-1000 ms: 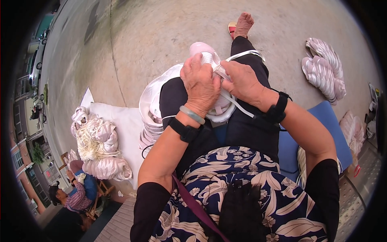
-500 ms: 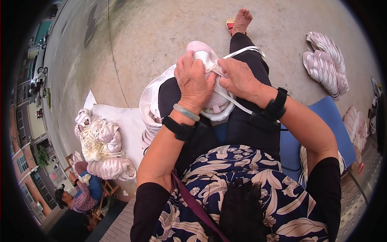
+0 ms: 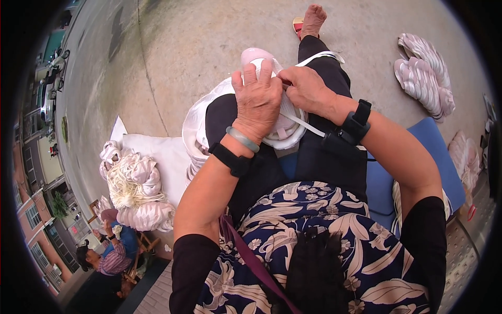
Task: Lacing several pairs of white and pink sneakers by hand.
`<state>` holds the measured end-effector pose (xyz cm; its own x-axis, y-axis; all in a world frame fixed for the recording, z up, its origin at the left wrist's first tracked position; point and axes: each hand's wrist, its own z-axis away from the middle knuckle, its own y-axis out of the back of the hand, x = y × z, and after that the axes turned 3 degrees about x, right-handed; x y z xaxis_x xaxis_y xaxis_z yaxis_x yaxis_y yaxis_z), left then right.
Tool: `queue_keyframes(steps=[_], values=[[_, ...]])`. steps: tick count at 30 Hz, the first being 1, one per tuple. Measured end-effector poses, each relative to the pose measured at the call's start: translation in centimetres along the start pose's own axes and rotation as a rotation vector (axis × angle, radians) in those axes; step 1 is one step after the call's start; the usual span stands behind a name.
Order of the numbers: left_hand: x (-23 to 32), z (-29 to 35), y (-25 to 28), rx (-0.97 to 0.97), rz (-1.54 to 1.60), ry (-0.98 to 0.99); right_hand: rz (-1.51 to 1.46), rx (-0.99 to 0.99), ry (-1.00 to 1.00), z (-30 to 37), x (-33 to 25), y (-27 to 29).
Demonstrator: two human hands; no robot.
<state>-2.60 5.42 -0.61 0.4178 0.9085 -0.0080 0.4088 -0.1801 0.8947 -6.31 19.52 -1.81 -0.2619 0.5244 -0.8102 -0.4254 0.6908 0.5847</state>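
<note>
A pale pink and white shoe upper point(image 3: 286, 135) lies across my lap, its rounded pink toe pointing away from me. My left hand point(image 3: 256, 99) grips its left side, fingers reaching over the mesh toward the toe. At the lacing area, my right hand point(image 3: 308, 90) pinches the white shoelace point(image 3: 312, 129) between thumb and forefinger, close to my left fingertips. One length of lace trails toward my right wrist; another runs over my right thigh. The fingertips hide the exact eyelet. More white uppers point(image 3: 197, 125) rest beside my left thigh.
Bundled laces and pink-white uppers point(image 3: 133, 180) sit on a pale sheet point(image 3: 157, 149) at left. Stacked uppers point(image 3: 422, 78) lie on the concrete at right, near a blue board point(image 3: 431, 157). Another person point(image 3: 112, 251) sits at the lower left.
My right hand has drawn in against the lacing area, its fingers now bunched together. The left fingers have shifted and straightened over the upper.
</note>
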Motion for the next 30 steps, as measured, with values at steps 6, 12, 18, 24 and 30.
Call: queue_keyframes(steps=[6, 12, 18, 24, 30], values=[[0.4, -0.2, -0.7, 0.000, -0.075, -0.095, -0.022, 0.024, -0.059, -0.1, -0.3, -0.1], [0.8, -0.6, 0.4, -0.069, -0.098, -0.044, -0.129, -0.038, -0.086, -0.1, 0.9, -0.1], [1.5, -0.9, 0.4, -0.161, -0.270, -0.152, -0.306, -0.087, -0.035, -0.3, 1.6, 0.0], [1.9, -1.4, 0.2, -0.195, -0.241, -0.263, -0.310, -0.099, -0.044, -0.3, 3.2, -0.2], [2.3, -0.8, 2.1, -0.175, -0.203, -0.215, -0.302, -0.032, -0.096, 0.8, 2.1, 0.1]])
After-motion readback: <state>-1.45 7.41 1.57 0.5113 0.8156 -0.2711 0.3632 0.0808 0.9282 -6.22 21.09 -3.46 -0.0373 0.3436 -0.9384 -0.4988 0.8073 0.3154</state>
